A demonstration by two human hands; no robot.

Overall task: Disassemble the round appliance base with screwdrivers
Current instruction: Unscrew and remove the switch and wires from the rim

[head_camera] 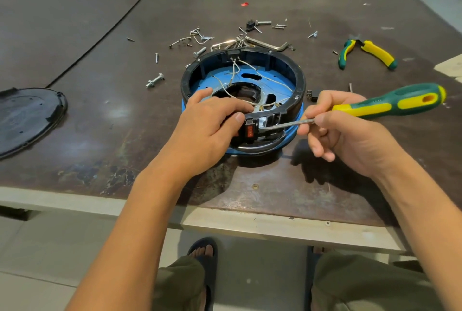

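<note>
At centre frame, our left hand (207,125) grips the near rim of the round appliance base (301,83) while our right hand (350,135) holds a green-and-yellow screwdriver (390,104), its tip beside the red switch (250,132). Loose screws (200,35) and pliers (375,51) lie above.

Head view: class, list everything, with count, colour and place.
round appliance base: one, black ring over blue, table centre
switch: one, red, base's near edge
wires: several, white, inside base
screwdriver: one, green-yellow handle, tip beside switch
pliers: one, green-yellow, far right
screws and bolts: many, silver, behind base
cover: one, black, far left
table: one, dark brown
left hand: one, grips base's near rim
right hand: one, holds screwdriver
</note>
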